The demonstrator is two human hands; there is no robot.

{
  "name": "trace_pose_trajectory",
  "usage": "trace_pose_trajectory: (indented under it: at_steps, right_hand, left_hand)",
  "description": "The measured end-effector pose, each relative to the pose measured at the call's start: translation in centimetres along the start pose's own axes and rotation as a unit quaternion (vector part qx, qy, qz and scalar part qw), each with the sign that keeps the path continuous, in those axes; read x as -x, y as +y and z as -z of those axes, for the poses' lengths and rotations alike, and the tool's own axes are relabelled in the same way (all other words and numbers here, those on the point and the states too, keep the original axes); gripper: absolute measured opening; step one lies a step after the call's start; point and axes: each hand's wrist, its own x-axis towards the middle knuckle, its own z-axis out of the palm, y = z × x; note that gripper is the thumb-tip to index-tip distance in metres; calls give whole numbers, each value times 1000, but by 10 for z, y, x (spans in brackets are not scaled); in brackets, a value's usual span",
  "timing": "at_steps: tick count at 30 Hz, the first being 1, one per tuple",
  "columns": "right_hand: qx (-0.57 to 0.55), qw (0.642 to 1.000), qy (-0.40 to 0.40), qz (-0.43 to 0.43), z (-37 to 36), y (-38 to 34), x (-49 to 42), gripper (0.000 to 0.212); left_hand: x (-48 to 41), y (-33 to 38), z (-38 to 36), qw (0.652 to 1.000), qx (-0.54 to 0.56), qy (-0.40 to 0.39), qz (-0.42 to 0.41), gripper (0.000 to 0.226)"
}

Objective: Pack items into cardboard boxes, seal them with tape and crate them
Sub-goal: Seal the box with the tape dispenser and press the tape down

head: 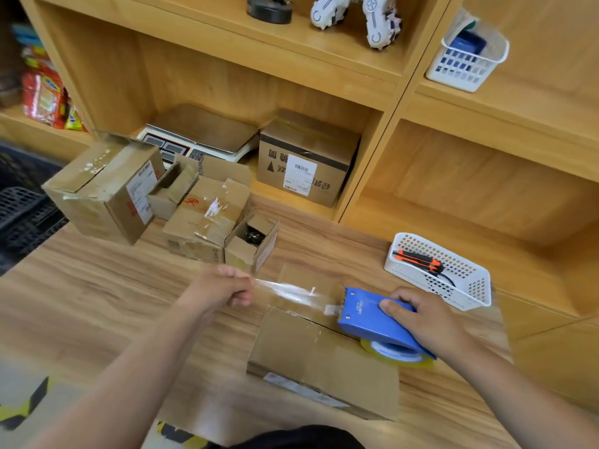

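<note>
Counter carrying closed cardboard box, lying directly before person, flap seam running roughly left-to-right. Right hand gripping blue tape dispenser at box's right edge; left hand pinching free tape end, fingers curled. Clear tape strip stretching between hands, hanging just above seam and near-parallel to it. Likely next move is lowering it onto seam, left hand sitting nearer box's left edge.
</note>
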Motion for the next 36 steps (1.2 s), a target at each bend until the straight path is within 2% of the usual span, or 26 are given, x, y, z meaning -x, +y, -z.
trace_pose_trajectory:
  at_steps: [4,15,27,31,36]
  right_hand:
    - [44,999,1,-9,-1,-2,2,25]
    - [178,984,28,-15,-17,-19,-5,38]
    - [195,980,27,-27,-22,-25,-4,36]
    - [198,979,30,-35,-22,-27,-2,36]
    - [211,976,31,-35,-23,-30,-2,35]
  left_hand:
    - [-8,-11,14,1000,-17,10,11,16]
    - [-21,-37,14,997,25,72,15,10]
    - [-32,-60,9,994,40,93,40,18]
    - [-33,-71,-3,993,20,108,42,28]
    - [-35,-87,-26,991,19,116,65,16]
